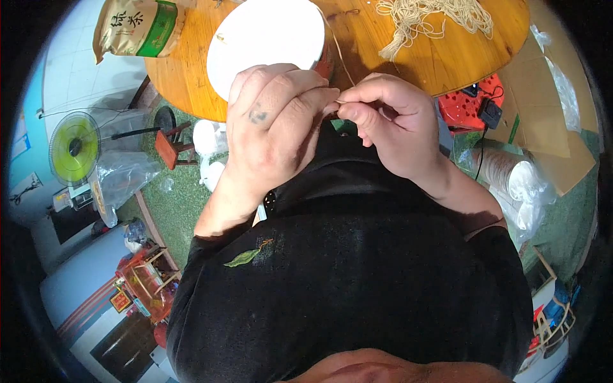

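My left hand and my right hand meet in front of my chest, just off the near edge of a round wooden table. Between the thumb and forefinger of the right hand a thin beige cord is pinched. Its upper length runs back over the table. The left fingers are bent and pressed together at the same spot, seemingly on the cord's end; the fingertips are partly hidden. Behind the left hand is a white round disc-like top, with a reddish side showing at its right.
On the table lie a loose heap of beige cord at the right and a gold-and-green bag at the left. A red stool and cardboard stand right of the table. Leftward are a green fan and a small wooden stool.
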{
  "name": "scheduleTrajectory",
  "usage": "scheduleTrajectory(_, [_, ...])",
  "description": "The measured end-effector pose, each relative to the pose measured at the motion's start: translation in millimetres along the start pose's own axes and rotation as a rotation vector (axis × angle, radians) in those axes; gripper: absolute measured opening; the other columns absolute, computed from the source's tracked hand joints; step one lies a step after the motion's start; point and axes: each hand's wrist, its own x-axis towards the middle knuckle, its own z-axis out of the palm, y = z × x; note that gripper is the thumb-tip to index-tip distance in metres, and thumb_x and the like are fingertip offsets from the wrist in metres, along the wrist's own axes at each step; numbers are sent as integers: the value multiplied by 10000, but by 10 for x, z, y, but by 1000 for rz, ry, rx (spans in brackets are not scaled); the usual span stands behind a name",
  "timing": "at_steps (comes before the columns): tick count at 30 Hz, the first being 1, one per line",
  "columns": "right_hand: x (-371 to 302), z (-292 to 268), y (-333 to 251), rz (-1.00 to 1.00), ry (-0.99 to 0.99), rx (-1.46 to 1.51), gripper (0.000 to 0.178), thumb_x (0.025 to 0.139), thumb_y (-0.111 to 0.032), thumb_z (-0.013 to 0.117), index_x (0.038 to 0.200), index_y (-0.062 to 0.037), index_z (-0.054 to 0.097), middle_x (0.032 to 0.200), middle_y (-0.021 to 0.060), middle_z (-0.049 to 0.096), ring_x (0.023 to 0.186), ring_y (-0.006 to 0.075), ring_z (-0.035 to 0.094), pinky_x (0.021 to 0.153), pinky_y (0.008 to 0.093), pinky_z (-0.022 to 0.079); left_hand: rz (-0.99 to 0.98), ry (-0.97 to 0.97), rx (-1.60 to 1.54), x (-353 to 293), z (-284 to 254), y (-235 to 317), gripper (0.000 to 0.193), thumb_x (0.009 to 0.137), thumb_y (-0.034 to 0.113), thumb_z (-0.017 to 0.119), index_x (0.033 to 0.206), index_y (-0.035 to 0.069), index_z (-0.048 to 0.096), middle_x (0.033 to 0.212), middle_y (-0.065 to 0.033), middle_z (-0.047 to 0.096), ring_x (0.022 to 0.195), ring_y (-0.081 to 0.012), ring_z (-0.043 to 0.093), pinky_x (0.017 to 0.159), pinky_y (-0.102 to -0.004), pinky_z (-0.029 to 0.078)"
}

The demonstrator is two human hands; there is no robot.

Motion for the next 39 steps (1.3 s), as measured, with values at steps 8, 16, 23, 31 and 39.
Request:
scheduleTrajectory(8, [187,66,180,-244,219,-270,72,927,-4,831,984,-25,792,827,28,737,655,76,665,596,240,523,-177,14,-270,110,-126,-215,140,915,7,794,1053,22,773,1077,-125,777,971,-289,738,849,-385,568])
scheduleTrajectory(16, [241,137,352,-202,254,-406,70,924,-60,834,967,-17,798,852,99,774,670,192,761,600,302,575,-551,-394,-446,200,-141,-487,244,1017,32,738,1258,9,770,1130,-114,791,978,-194,755,828,-333,605])
scheduleTrajectory(23, [255,139,315,-174,220,-424,92,934,-76,833,979,-4,797,874,119,784,680,207,775,607,317,588,-620,-459,-516,168,-138,-477,204,1072,10,699,1267,-21,749,1102,-33,757,1033,-121,722,887,-300,646])
scheduleTrajectory(31, [260,170,309,-205,217,-442,90,945,-68,827,990,3,797,886,115,785,689,207,780,600,305,594,-509,-469,-426,212,-131,-513,210,1024,93,773,1223,29,791,1039,-140,807,925,-245,797,819,-361,623])
scheduleTrajectory(39, [241,166,284,-183,191,-444,86,957,-74,815,1004,-3,797,892,117,788,712,216,789,618,303,607,-592,-519,-456,200,-97,-549,214,1027,124,781,1218,28,793,1030,-140,810,886,-232,785,811,-354,621])
